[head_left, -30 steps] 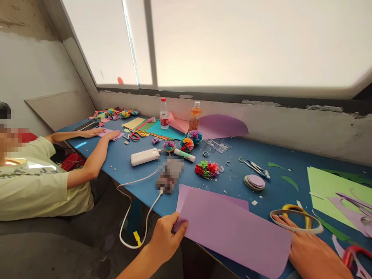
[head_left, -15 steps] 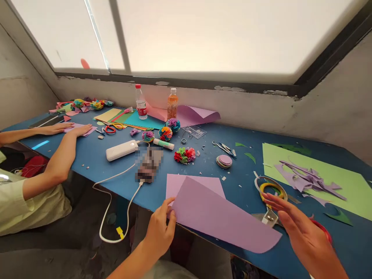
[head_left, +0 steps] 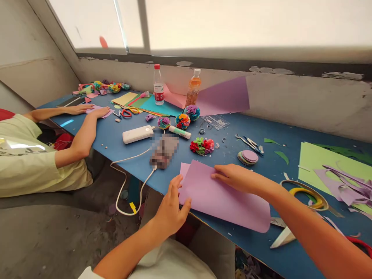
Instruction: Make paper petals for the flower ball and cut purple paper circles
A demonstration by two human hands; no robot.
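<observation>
A folded sheet of purple paper (head_left: 223,201) lies at the table's near edge, its curved right end reaching toward the scissors. My left hand (head_left: 174,207) is at its left side, fingers spread from the thumb and touching the edge. On the far edge, the thumb and fingers of my right hand (head_left: 232,177) are closed on the paper. Part of the sheet is hidden beneath that hand. Under my right forearm are scissors with a red handle (head_left: 359,244) and pale blades, partly covered. Near them lies a roll of yellow-cored tape (head_left: 306,197).
Ahead are a stack of paper discs (head_left: 248,157), ruffled paper flowers (head_left: 201,145), a glue stick (head_left: 179,132), a white power bank (head_left: 138,134) with a cable and two bottles (head_left: 193,89). Purple scraps (head_left: 345,182) lie on green paper, right. Leftward, a co-worker's hands (head_left: 100,112) press purple paper.
My right hand has moved left from beside the scissors onto the purple paper's far edge. My left hand stays at the left side. The view has shifted, turning left.
</observation>
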